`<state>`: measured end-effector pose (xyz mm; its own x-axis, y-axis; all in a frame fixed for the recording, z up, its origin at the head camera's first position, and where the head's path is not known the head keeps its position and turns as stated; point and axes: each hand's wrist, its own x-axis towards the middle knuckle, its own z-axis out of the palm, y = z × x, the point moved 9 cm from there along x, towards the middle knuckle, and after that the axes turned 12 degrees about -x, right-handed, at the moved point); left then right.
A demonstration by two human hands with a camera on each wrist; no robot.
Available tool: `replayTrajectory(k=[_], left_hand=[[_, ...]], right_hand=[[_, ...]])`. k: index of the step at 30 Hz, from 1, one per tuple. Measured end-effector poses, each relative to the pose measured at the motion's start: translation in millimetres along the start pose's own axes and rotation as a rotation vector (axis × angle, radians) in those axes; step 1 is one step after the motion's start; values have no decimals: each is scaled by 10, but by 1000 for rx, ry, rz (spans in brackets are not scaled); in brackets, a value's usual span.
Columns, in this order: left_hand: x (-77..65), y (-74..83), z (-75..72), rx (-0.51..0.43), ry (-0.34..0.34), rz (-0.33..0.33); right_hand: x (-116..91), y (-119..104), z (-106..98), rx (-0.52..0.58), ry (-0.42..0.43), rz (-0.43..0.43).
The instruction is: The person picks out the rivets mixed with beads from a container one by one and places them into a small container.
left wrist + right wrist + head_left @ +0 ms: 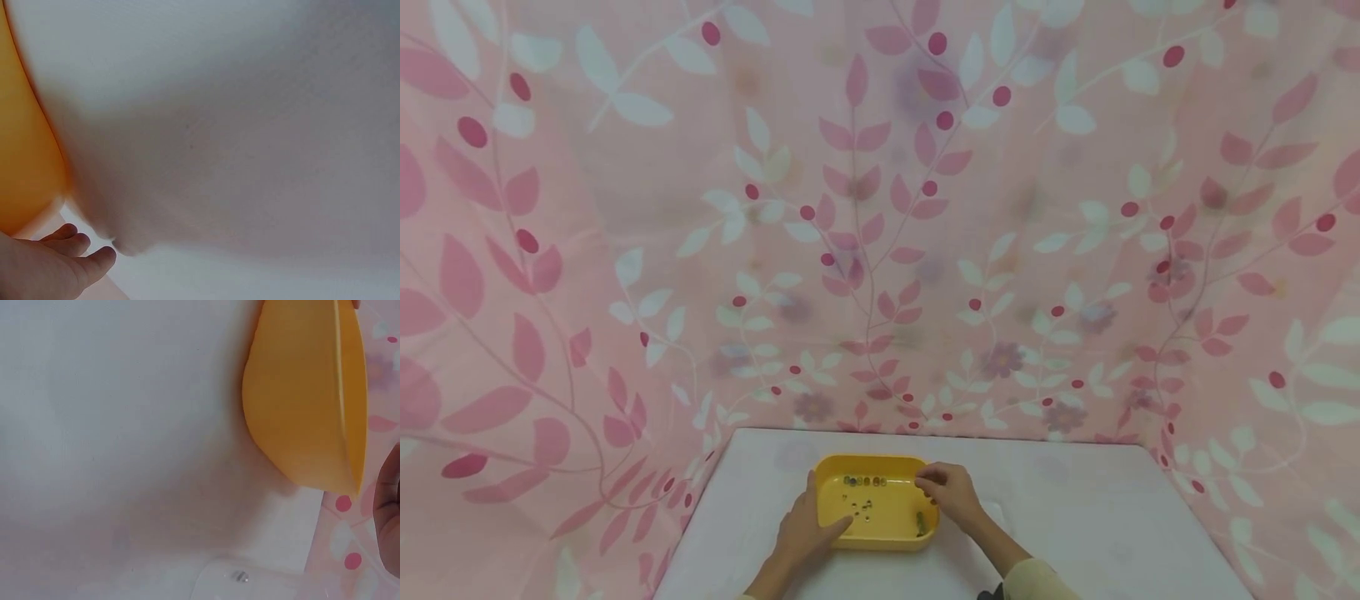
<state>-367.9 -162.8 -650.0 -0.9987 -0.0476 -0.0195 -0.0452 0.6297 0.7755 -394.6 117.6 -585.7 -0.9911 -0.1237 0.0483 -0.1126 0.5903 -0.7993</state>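
A yellow tray lies on the white table. Near its far wall, small coloured beads form a row; several tiny shiny pieces are scattered on its left half. A small green item lies by the right wall. My left hand grips the tray's left side, fingers along the outside and thumb over the near rim. Above the right rim is my right hand, fingertips bent together; whether they pinch something small cannot be seen. Only part of that hand shows in the right wrist view.
Partly under the right forearm, a clear plastic sheet or lid lies on the table. A small shiny piece sits on it. Pink leaf-patterned cloth hangs behind and at both sides. Something dark shows at the right wrist.
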Motion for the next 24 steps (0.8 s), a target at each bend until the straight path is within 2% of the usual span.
replayTrajectory(k=[13, 24], left_hand=[[36, -26, 20, -16, -4, 6], [35, -65, 39, -26, -5, -15]], right_hand=[[-47, -21, -222, 4, 8, 0], [-88, 137, -386, -35, 39, 49]])
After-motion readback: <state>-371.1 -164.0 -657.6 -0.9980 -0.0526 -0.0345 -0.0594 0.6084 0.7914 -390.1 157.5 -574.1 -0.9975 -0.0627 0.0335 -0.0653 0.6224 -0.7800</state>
